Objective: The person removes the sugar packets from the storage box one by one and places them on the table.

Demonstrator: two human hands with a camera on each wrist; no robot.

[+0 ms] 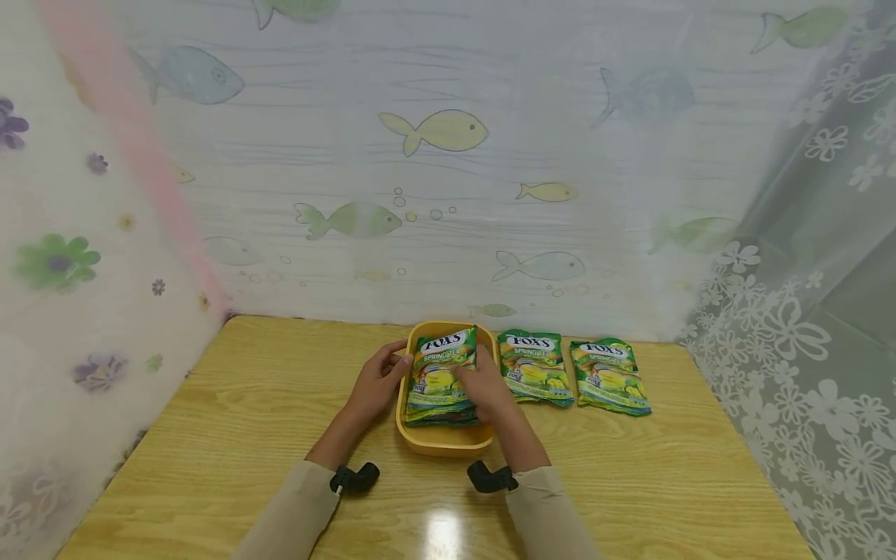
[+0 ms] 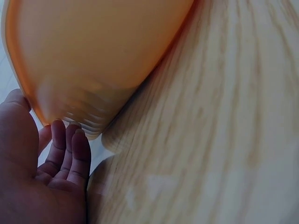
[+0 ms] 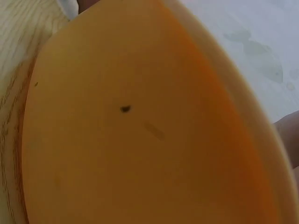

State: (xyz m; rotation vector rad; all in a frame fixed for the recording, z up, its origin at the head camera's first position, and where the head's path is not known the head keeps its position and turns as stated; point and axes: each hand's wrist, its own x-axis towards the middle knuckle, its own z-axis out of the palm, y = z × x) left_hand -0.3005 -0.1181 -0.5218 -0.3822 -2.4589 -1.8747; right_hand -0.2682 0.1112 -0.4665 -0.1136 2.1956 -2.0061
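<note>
A yellow plastic tub (image 1: pixel 448 449) stands on the wooden table, with green Fox's Spring Tea candy bags stacked inside. My left hand (image 1: pixel 378 383) holds the tub's left side, thumb at the rim; in the left wrist view its fingers (image 2: pixel 79 154) bend up against the outer wall. Inside the tub, my right hand (image 1: pixel 486 386) grips the right edge of the top candy bag (image 1: pixel 435 381), thumb across its front. The tub's outer wall (image 3: pixel 107 154) fills most of the right wrist view and hides nearly all of that hand.
Two more Fox's candy bags lie right of the tub, a nearer one (image 1: pixel 533 369) and a farther one (image 1: pixel 610 379). Behind the table (image 1: pixel 280 373) hangs a fish-patterned curtain (image 1: pixel 448 233). Lace-patterned sheeting (image 1: pixel 805 373) borders the right side.
</note>
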